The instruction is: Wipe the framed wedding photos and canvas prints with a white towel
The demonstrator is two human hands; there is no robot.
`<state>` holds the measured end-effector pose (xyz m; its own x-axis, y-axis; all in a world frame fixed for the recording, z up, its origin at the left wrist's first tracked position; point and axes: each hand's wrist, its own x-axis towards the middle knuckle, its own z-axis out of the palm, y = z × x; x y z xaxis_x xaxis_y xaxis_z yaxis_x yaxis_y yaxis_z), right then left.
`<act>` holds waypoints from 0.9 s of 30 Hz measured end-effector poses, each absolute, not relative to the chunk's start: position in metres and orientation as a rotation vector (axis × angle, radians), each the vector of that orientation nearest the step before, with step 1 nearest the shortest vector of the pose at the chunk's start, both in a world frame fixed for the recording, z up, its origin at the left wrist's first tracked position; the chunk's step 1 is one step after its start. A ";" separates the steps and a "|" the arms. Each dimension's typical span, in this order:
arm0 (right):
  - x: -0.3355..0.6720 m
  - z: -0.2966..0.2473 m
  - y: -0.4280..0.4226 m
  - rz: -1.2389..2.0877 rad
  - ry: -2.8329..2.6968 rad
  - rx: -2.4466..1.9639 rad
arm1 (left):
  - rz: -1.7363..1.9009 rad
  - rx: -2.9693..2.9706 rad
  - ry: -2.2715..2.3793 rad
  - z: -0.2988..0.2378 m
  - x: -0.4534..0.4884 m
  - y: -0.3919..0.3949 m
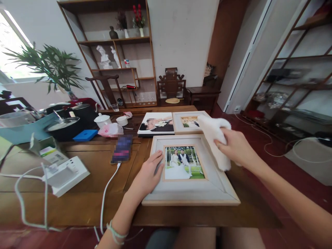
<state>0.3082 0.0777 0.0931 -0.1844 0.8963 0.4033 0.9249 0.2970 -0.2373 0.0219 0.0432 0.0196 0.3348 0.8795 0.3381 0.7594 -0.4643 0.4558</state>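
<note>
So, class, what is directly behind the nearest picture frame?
A photo panel on the left and a second frame on the right. The white cloth in the right hand hides part of the second frame's right side.

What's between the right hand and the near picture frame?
A white cloth, held in the right hand. In the head view, it hides part of the near picture frame along its right side.
</note>
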 end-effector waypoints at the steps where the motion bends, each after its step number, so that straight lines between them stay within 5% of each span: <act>1: 0.301 0.095 0.089 -0.167 -2.048 -1.626 | 0.825 2.369 1.486 0.019 0.022 0.043; 10: 0.197 0.065 0.115 -0.226 -2.764 -0.910 | 0.907 2.340 1.392 0.018 0.020 0.046; 27: 0.290 0.079 0.085 -0.115 -2.825 -1.360 | 0.906 2.354 1.447 0.013 0.019 0.048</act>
<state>0.2896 0.0854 0.0787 -0.6240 0.7806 0.0357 0.7809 0.6214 0.0639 0.0187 0.0482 0.0127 0.3199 0.8668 0.3825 0.7225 -0.4844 0.4933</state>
